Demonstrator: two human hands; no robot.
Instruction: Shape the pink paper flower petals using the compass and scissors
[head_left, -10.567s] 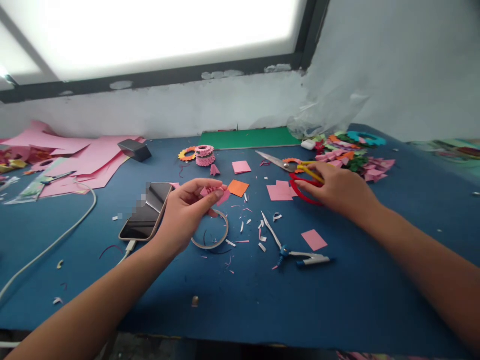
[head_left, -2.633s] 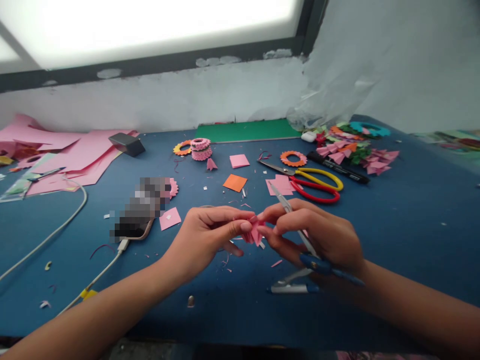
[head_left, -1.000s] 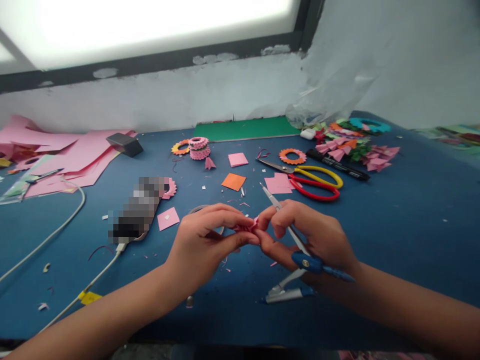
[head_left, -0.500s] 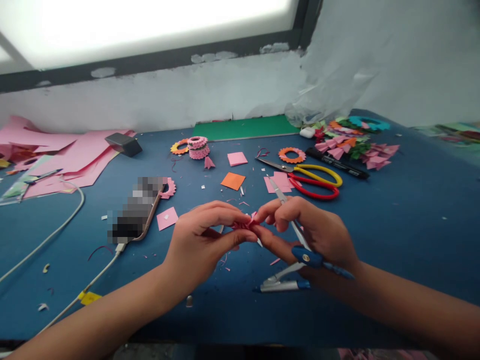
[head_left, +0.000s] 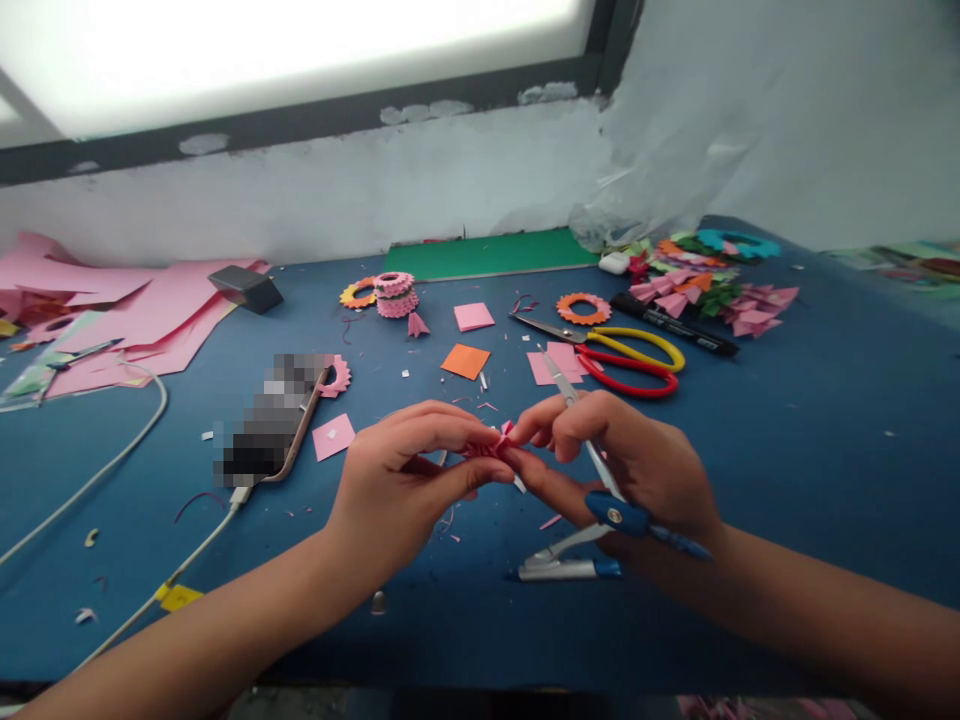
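Observation:
Above the blue table, my left hand point(head_left: 397, 475) pinches a small piece of folded pink paper point(head_left: 487, 449) between thumb and fingers. My right hand point(head_left: 649, 465) meets it from the other side, its thumb and fingertips at the paper's right end. Tucked in that same right hand is a drawing compass point(head_left: 616, 514), its blue hinge by the palm, one metal leg slanting up past the fingers and a pen-like part hanging below. Most of the pink paper is covered by my fingers.
Red-and-yellow scissors point(head_left: 630, 362) lie beyond my right hand. An orange paper square point(head_left: 466, 362) and pink paper squares point(head_left: 474, 317) are ahead. A phone point(head_left: 274, 425) with a cable lies left. Folded paper pieces point(head_left: 754, 310) are piled at the back right.
Both hands stay nearly in place. Around the paper's right end the right fingertips shift slightly, and a bit more of a pink fold shows between the hands.

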